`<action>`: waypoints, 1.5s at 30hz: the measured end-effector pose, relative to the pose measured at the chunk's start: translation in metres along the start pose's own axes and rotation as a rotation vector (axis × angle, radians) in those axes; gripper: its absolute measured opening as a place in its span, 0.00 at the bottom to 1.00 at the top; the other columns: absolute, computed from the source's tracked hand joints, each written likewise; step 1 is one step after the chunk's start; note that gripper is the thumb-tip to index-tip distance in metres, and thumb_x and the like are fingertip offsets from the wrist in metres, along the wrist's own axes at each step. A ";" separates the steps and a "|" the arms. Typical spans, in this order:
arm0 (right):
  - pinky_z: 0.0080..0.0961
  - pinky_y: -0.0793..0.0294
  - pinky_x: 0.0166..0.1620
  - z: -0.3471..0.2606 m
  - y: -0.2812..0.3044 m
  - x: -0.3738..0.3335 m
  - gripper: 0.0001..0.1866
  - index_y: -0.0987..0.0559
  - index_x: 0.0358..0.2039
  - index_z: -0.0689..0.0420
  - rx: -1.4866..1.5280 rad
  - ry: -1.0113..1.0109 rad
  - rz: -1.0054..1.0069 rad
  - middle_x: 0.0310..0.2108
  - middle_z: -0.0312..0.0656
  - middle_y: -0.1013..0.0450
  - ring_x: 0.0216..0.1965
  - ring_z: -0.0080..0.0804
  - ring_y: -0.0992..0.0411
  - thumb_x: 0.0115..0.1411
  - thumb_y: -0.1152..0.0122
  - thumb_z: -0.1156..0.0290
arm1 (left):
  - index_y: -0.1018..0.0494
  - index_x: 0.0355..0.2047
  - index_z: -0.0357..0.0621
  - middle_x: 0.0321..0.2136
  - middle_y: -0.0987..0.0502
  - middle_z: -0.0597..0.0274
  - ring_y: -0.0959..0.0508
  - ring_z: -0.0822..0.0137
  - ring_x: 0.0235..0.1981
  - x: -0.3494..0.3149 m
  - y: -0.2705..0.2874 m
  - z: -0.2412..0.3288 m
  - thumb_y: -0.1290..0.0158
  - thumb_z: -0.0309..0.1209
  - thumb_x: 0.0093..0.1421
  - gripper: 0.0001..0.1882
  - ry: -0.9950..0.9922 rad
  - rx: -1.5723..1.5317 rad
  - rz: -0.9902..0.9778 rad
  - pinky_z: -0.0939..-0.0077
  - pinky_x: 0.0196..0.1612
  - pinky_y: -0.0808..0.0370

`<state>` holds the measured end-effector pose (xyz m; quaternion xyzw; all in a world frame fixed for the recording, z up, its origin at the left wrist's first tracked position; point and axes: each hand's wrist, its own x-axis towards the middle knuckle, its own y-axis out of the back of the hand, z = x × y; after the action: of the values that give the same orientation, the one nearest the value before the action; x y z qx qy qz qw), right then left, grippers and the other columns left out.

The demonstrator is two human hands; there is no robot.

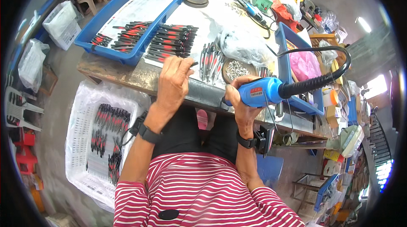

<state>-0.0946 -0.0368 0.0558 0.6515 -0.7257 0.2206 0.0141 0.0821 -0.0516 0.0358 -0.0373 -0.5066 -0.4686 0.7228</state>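
Note:
My right hand (241, 105) is wrapped round a blue electric screwdriver (257, 92), which lies almost level, its black cable leading off to the right. At the table's front edge my left hand (174, 76) is closed in a pinch. A dark, slim end pokes out from its fingertips; the rest of that piece is hidden. Just beyond it lies a row of slim black-and-red tools (171, 40). Another group of black-and-red tools (210, 61) lies between my hands. A round dish of small silvery metal parts (236, 69) stands just beyond my right hand.
A blue tray (173, 4) with more black-and-red tools stands at the left. Below it, a white plastic crate (78, 142) holds further ones. A clear plastic bag (243, 47) lies behind the dish. At the right is a blue bin (283, 57), under the arched cable.

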 end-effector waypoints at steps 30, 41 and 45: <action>0.15 0.30 0.24 -0.032 -0.013 0.010 0.13 0.27 0.31 0.65 0.005 0.219 -0.084 0.21 0.37 0.29 0.20 0.19 0.30 0.44 0.37 0.85 | 0.46 0.49 0.36 0.20 0.27 0.56 0.34 0.77 0.13 -0.067 -0.043 0.064 0.56 0.23 0.56 0.20 1.136 -1.124 -0.378 0.85 0.14 0.39; 0.14 0.32 0.22 -0.031 -0.019 0.009 0.08 0.26 0.26 0.64 -0.083 0.187 -0.021 0.19 0.36 0.29 0.18 0.19 0.31 0.43 0.37 0.84 | 0.45 0.43 0.42 0.18 0.29 0.57 0.38 0.81 0.12 -0.074 -0.051 0.064 0.53 0.24 0.56 0.17 1.167 -1.126 -0.320 0.88 0.12 0.42; 0.14 0.32 0.22 -0.029 -0.018 0.010 0.08 0.26 0.25 0.64 -0.053 0.173 -0.027 0.19 0.35 0.29 0.18 0.19 0.31 0.43 0.36 0.83 | 0.45 0.43 0.43 0.18 0.29 0.57 0.38 0.81 0.12 -0.073 -0.051 0.064 0.53 0.24 0.56 0.16 1.172 -1.120 -0.320 0.88 0.12 0.41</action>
<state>-0.0865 -0.0376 0.0907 0.6390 -0.7187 0.2567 0.0967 -0.0025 0.0005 -0.0110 -0.0688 0.2621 -0.6925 0.6685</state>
